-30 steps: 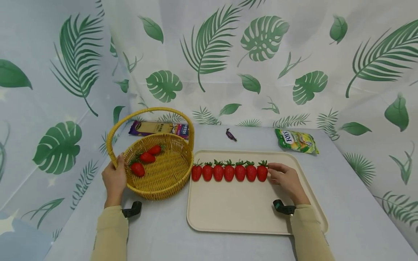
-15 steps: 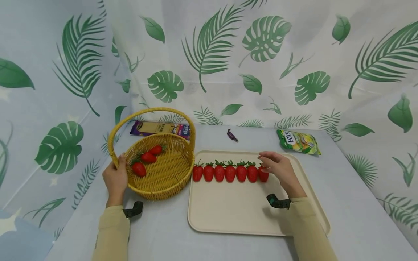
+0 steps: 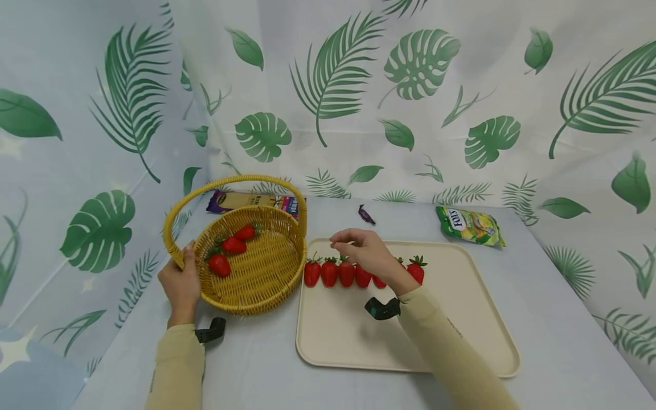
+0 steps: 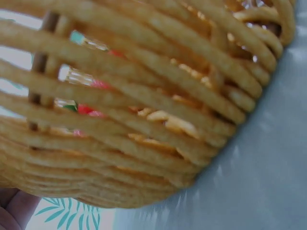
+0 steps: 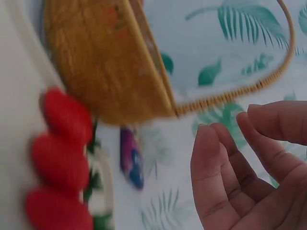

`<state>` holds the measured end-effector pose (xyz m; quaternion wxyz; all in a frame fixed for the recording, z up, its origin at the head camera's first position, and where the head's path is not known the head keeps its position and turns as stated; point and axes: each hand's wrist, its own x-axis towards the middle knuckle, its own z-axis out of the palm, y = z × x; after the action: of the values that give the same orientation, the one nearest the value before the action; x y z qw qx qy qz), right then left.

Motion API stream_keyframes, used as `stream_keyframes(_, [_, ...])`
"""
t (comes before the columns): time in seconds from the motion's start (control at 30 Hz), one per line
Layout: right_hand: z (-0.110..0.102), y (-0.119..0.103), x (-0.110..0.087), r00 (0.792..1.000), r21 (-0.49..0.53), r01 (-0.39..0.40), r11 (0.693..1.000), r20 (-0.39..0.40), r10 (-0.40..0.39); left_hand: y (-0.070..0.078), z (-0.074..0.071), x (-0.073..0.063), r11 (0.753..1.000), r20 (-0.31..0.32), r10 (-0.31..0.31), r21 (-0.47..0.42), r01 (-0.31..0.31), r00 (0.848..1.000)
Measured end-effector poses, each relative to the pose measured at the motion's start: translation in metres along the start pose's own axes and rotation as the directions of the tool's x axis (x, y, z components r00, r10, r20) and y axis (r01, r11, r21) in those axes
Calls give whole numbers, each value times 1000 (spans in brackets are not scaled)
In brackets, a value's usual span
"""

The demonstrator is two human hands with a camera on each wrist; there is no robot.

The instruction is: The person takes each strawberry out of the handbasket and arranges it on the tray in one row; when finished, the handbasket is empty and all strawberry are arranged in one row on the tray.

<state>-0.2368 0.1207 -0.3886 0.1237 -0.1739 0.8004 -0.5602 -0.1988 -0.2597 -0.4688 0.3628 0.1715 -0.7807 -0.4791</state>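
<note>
My left hand point(image 3: 179, 283) grips the yellow wicker basket point(image 3: 266, 267) at its left side, where the handle meets the rim. Inside the basket, towards its left, lie 3 strawberries point(image 3: 220, 265). On the beige tray point(image 3: 369, 347), several strawberries point(image 3: 329, 274) stand in a row with leaves pointing away from me. Above the left half of that row hovers my right hand point(image 3: 366, 250), fingers loosely bent, hiding part of the row. The right wrist view shows bare space between the thumb and fingers point(image 5: 208, 158). Basket weave point(image 4: 144, 96) fills most of the left wrist view.
Behind the basket lies a purple and yellow snack packet point(image 3: 241, 200). A small purple wrapped sweet point(image 3: 366, 214) is beyond the tray, and a green candy bag point(image 3: 470, 226) sits at the back right. Leaf-printed cloth walls point(image 3: 318, 154) enclose the table.
My right hand has lifted away from the right end of the strawberry row and swept left over it. The left hand keeps its grip; the basket handle has tipped slightly left.
</note>
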Motion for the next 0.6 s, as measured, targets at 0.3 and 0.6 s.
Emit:
stream_keyframes(0.3, [77, -45, 31, 977, -130, 134, 982, 184, -109, 1, -2, 0, 1000, 2, -8, -7, 8, 1000])
stream_keyframes(0.6, [124, -62, 71, 950, -213, 139, 967, 303, -70, 0, 0, -1, 1000, -3, -12, 23, 12, 1000])
